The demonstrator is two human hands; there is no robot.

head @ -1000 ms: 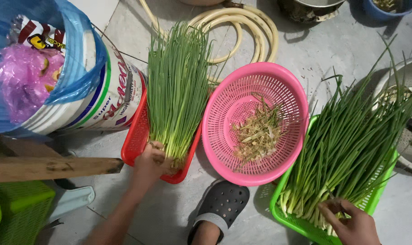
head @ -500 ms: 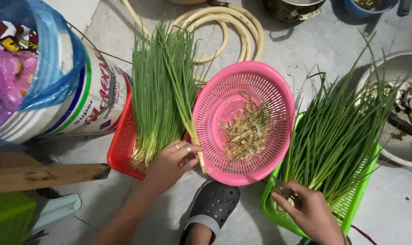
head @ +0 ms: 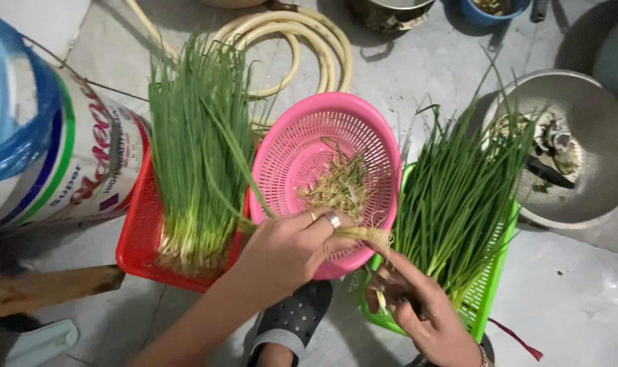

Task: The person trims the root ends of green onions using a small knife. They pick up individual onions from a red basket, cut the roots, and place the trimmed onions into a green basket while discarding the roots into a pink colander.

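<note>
Over the pink basket (head: 302,146), the left hand (head: 288,248) gripped a chive stalk (head: 227,160) (roots toward the right hand (head: 424,316), fingers pinching them).

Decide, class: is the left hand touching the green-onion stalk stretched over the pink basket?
Touching. The head view shows the left hand closed around the stalk, whose rooted end sticks out past the fingers over the pink basket.

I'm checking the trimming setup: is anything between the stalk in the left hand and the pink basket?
Nothing visible: the left hand holds the stalk with its root end directly over the pink basket rim.
</note>
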